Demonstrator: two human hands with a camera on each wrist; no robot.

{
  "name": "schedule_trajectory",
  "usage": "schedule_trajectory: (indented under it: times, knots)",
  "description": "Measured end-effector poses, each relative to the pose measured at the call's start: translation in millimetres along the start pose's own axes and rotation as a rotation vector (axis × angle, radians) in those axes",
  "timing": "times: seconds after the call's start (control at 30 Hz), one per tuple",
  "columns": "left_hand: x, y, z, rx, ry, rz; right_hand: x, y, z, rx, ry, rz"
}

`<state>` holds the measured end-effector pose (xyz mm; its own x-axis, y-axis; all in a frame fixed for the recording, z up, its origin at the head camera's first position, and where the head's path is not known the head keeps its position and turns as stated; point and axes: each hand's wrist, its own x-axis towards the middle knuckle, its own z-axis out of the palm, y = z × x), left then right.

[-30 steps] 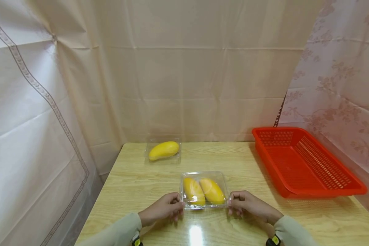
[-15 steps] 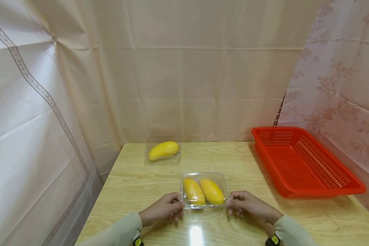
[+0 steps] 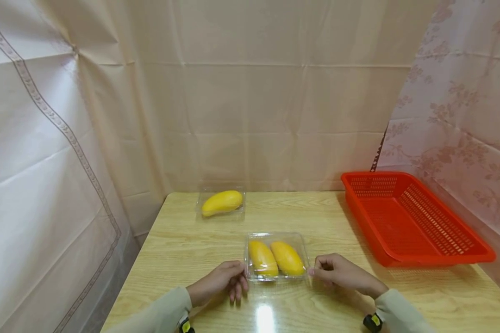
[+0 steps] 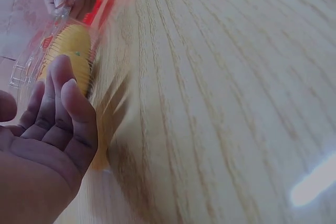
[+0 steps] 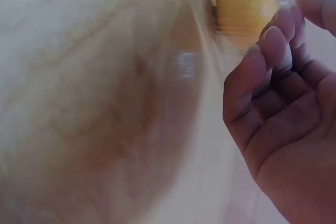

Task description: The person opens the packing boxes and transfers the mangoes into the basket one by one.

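A clear plastic clamshell box (image 3: 277,238) with its lid down sits on the table, two yellow mangoes (image 3: 288,259) side by side inside. At its left front corner is my left hand (image 3: 222,282), fingertips close to the wall. The left wrist view shows the fingers (image 4: 79,106) loosely bent, thumb apart, nothing between them. My right hand (image 3: 345,274) is at the right front corner, its thumb tip against the edge. Seen from the right wrist, thumb and fingers (image 5: 244,77) stand apart beside the box, where one mango's end (image 5: 244,3) shows through the plastic.
Farther back on the left stands another clear box (image 3: 200,203) holding one yellow mango (image 3: 222,203). A red perforated plastic basket (image 3: 393,219) stands on the right side of the wooden table (image 3: 183,240). Cloth curtains (image 3: 241,101) hang behind and at both sides.
Both hands have loosened from the box's front corners. The right hand has shifted slightly right and up, and the left fingers have relaxed downward. The box stays in place.
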<state>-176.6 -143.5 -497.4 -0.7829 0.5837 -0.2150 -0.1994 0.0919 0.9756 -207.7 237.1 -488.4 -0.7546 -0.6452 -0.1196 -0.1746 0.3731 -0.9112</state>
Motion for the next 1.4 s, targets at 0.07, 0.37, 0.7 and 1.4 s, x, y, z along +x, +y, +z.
schedule_trajectory:
  times: [0.07,0.37,0.7,1.4]
  knots:
    - [-0.4,-0.5,0.1,-0.008,0.007,-0.004,0,-3,-1,-0.049,0.011,-0.038]
    - [-2.3,-0.3,1.3,-0.023,0.007,-0.022,1,-17,4,-0.282,0.038,-0.256]
    - [-3.4,-1.6,0.9,-0.015,0.013,-0.032,8,-43,28,-0.494,0.084,-0.423]
    - [-3.2,-3.9,2.2,-0.013,0.005,-0.038,34,-71,65,-0.726,0.237,-0.427]
